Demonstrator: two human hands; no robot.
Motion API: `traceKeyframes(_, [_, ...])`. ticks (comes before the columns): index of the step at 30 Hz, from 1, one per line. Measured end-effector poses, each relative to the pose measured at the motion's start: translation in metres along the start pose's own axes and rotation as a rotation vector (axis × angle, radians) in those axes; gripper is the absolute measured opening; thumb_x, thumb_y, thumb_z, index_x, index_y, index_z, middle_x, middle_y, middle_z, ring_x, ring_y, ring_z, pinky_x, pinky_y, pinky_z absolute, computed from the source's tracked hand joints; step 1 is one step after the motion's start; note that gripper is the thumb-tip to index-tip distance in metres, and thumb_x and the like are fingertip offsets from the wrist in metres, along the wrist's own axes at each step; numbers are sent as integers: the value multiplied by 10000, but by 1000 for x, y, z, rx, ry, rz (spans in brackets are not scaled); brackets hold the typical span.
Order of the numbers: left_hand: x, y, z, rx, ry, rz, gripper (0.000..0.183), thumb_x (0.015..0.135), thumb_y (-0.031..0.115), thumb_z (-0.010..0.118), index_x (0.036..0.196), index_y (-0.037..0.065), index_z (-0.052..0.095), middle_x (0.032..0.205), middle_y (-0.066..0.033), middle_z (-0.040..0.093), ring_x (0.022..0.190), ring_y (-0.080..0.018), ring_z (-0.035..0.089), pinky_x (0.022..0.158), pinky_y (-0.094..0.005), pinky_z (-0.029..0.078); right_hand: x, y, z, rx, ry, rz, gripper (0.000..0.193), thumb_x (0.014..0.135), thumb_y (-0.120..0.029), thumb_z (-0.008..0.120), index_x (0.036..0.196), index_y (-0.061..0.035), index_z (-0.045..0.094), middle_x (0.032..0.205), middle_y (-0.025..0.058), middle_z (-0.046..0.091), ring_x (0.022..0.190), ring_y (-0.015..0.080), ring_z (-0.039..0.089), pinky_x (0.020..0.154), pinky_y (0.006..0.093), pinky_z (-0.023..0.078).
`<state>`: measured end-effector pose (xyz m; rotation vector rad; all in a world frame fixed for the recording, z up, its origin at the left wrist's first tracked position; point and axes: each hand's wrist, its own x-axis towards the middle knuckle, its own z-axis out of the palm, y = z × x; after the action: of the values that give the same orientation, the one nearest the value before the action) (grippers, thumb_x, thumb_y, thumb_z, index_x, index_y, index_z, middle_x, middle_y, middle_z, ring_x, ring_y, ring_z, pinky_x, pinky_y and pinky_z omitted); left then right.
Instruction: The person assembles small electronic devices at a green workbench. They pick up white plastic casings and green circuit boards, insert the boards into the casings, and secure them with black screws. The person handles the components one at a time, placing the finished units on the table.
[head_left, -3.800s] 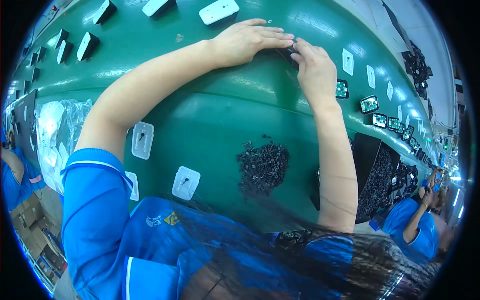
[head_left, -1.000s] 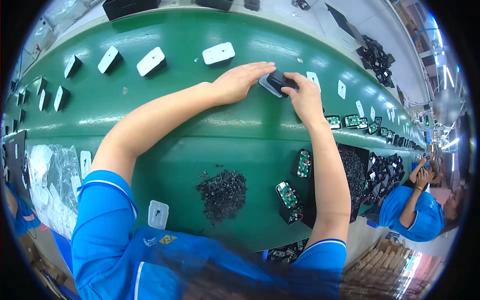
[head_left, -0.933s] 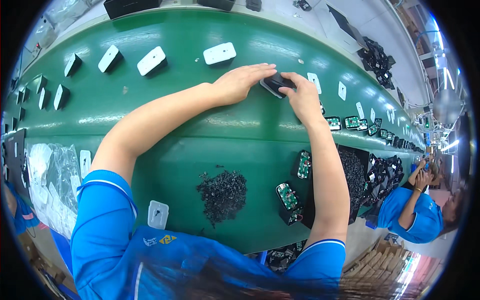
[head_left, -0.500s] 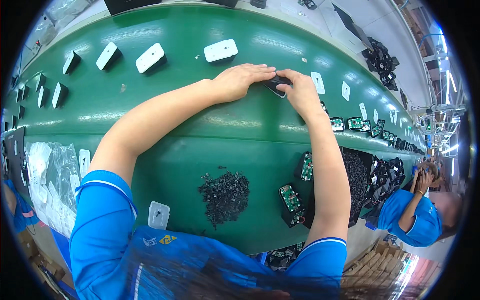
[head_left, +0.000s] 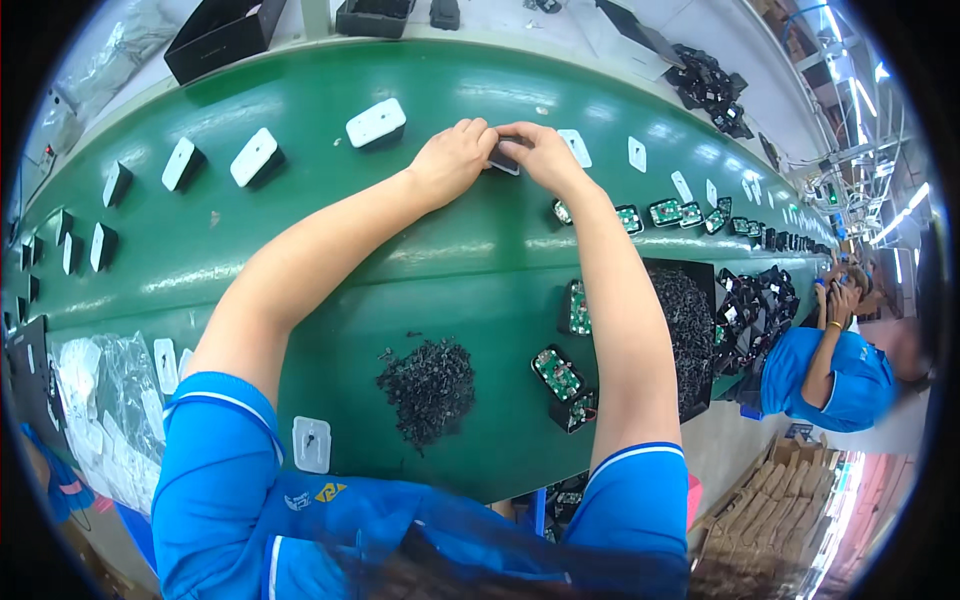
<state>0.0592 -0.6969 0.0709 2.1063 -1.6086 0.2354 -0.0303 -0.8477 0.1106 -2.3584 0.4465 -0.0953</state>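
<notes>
At the far side of the green work surface, both my hands meet on a dark casing (head_left: 505, 164) with a pale lower edge. My left hand (head_left: 453, 157) has its fingers curled at the casing's left end. From the right, my right hand (head_left: 543, 158) pinches it between thumb and fingers. Most of the casing is hidden by the fingers. Just left of my hands stands a black housing with a white cover (head_left: 376, 123). A loose white cover plate (head_left: 575, 148) lies right behind my right hand.
Several white-covered housings (head_left: 257, 158) stand at the left. Black housings with green circuit boards (head_left: 557, 373) lie at the right, near a black box of small parts (head_left: 690, 330). A heap of small black pieces (head_left: 428, 392) lies nearer me. A co-worker (head_left: 830, 350) sits at right.
The whole view has shifted a little. My left fingers, stretched flat over the casing before, are now curled at its end. My right hand still grips it.
</notes>
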Motion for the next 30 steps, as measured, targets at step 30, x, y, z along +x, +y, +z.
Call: traceKeyframes(30, [13, -28, -38, -709, -452, -554, 303, 934, 271, 535, 1080, 10, 588, 777, -78, 628, 592, -119, 607, 562, -258, 525, -21, -11, 8, -330, 138, -589, 390, 778, -56, 636, 1162, -52, 568, 1187, 99, 572, 1126, 262, 517, 949, 356, 434])
